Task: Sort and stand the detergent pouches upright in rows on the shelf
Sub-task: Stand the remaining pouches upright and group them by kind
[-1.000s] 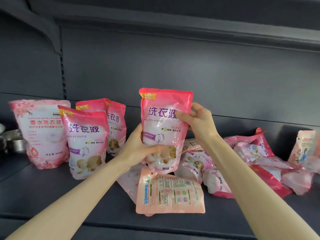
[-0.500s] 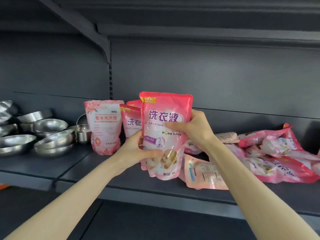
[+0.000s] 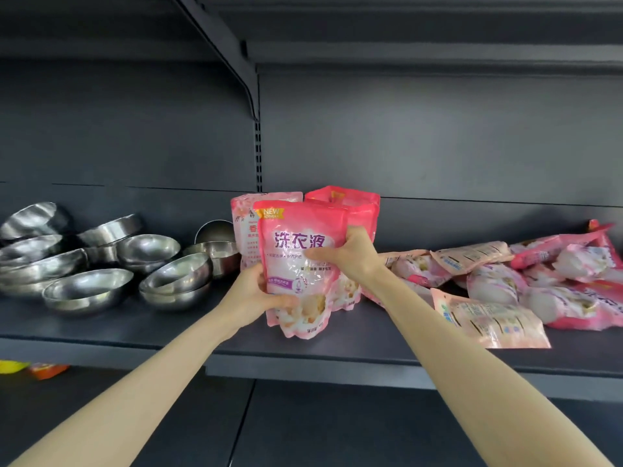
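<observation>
In the head view, a person holds one pink pouch (image 3: 298,230) in the middle of the frame, with both hands on it. The left hand (image 3: 253,294) wraps the low left edge, with the thumb on the front. The right hand (image 3: 350,256) holds the right side, higher up, with the thumb across the front and the fingers behind. Each grip is curled tight on the pouch.

The pouch's long side runs up and down, with the top tipped a little to the left. The "NEW" corner is on top and the fat bottom points down at the shelf (image 3: 236,345). The bottom looks very near the shelf, close to the front edge, but I cannot tell if it touches.

Right behind it stand other pouches: a pale one (image 3: 244,230) at the left and a pink one (image 3: 357,203) at the right (this one looks like the same kind as the held one). So the spot for this pouch seems to be straight down, just in front of the pink one. The way to go is down and a bit back, and the left hand is lower and nearer that spot.

At the right of the frame a pile of pouches (image 3: 539,281) lies flat and mixed up, so a lot of sorting is left. At the left sit shiny metal bowls (image 3: 101,264), near the pale pouch.
</observation>
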A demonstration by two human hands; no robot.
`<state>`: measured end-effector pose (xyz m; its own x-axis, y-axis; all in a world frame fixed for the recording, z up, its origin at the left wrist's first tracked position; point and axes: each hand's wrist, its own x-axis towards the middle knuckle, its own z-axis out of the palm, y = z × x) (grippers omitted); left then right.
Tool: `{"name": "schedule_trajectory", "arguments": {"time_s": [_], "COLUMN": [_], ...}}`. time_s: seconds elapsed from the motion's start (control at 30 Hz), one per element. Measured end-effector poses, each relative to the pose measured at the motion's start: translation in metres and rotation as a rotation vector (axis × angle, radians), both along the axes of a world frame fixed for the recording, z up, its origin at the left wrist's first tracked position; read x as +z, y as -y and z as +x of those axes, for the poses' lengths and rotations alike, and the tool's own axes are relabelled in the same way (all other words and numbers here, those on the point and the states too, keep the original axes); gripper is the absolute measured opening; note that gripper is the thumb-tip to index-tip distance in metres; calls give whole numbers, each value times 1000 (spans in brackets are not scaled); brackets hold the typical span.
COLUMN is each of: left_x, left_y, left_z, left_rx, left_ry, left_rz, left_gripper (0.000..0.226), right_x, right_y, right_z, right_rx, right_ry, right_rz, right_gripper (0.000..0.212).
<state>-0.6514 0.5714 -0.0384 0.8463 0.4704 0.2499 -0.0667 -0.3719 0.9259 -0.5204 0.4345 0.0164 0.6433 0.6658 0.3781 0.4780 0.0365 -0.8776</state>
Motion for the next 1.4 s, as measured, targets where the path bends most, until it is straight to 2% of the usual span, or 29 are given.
{"name": "schedule_trajectory", "arguments": {"time_s": [0.07,0.1,0.17,0.27,0.4,0.5,0.6,0.67,0.77,1.03,1.17,1.3,1.4], "left_x": [-2,-3,-6,-12,-13,-7,3,8,18,60,70,62,45], "left_y": [-8,-11,-18,-26,-31,-26,-18,-15,-7,62,115,173,212], "left_z": [2,3,6,8,4,-2,-11,-16,-21,0,31,65,91], "left_rx": [0,1,11,22,50,52,86,141,219,180,151,125,122], "left_ry": [8,7,-5,-15,-91,-210,-363,-469,-546,-438,-349,-268,-274], "left_rz": [7,13,20,17,110,249,465,609,740,939,931,792,818], "left_gripper": [52,51,51,56,65,57,33,36,43,23,26,19,25], "right_x": [-3,-3,-5,-6,-8,-6,-3,-1,4,29,35,30,20], "right_y": [-11,-15,-21,-28,-28,-24,-14,-4,13,92,154,219,260], "right_z": [0,1,5,6,7,4,2,2,3,24,44,68,84], "right_rx": [-12,-17,-8,28,20,-19,-46,-59,-97,-173,-242,-263,-245], "right_ry": [-7,-6,13,45,92,162,221,279,385,566,590,600,593], "right_rz": [-20,-38,-76,-102,-133,-200,-292,-357,-431,-563,-599,-643,-656], "right_gripper": [37,35,16,12,29,36,30,21,25,29,31,25,27]}}
